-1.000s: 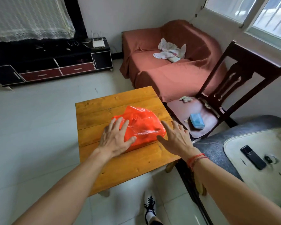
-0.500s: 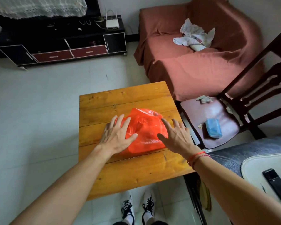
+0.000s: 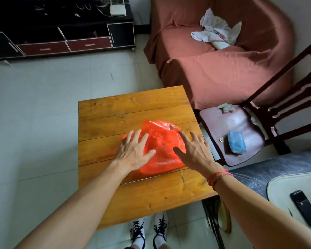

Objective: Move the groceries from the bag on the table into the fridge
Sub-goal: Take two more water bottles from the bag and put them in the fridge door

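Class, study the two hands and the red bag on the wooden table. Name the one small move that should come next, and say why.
Probably curl both hands round the red bag to grip it. The left hand and right hand lie spread against its sides, gripping nothing, and the bag sits on the table with no groceries out yet.

Bag point(image 3: 162, 150): contents not readable through the red plastic. The left hand point(image 3: 133, 153) covers its left side and the right hand point(image 3: 194, 151) its right edge; palm contact cannot be told. The right forearm point(image 3: 241, 200) hides the table's point(image 3: 133, 105) near right corner, and a dark speck point(image 3: 122, 114) toward the table's far edge is too small to identify. The chair point(image 3: 285, 97) back is cut off by the right edge, the cabinet point(image 3: 61, 33) by the top and left edges, and the shoes point(image 3: 149, 230) by the bottom edge.
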Demonstrator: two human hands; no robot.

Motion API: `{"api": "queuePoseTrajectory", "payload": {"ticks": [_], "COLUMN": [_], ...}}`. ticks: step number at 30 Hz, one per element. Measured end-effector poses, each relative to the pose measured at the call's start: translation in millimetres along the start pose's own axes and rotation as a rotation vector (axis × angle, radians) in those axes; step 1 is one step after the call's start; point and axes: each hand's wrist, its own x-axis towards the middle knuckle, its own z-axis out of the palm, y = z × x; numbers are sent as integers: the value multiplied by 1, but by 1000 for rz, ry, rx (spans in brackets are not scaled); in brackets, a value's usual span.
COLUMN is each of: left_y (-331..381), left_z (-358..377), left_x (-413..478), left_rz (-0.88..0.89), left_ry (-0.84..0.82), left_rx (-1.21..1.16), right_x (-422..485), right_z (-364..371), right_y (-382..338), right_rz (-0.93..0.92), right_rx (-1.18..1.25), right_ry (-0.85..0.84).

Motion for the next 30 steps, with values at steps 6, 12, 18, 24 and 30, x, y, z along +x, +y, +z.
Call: {"api": "queuePoseTrajectory", "payload": {"ticks": [6,12,18,24,30], "left_y": [-7,-14,-28,-38,-37], "left_z": [19,43,70,84,93], "left_x": [42,80,94,95,99], "left_rz": [-19,-23,-53,-82,-69], "left_ry": [-57,-100,-193,-312,-381], "left_rx": [-19,-42,-20,-10,-12], "right_x": [40,85,123,143,150], "right_z": [12,41,80,115,140], "right_y": [-11,-23,-38,-44,-33], "right_rz": [-40,-125,-196,-206,-192], "right_rx": [34,118,239,248,137], "right_ry": [-34,-83,-195,-323,-430]}}
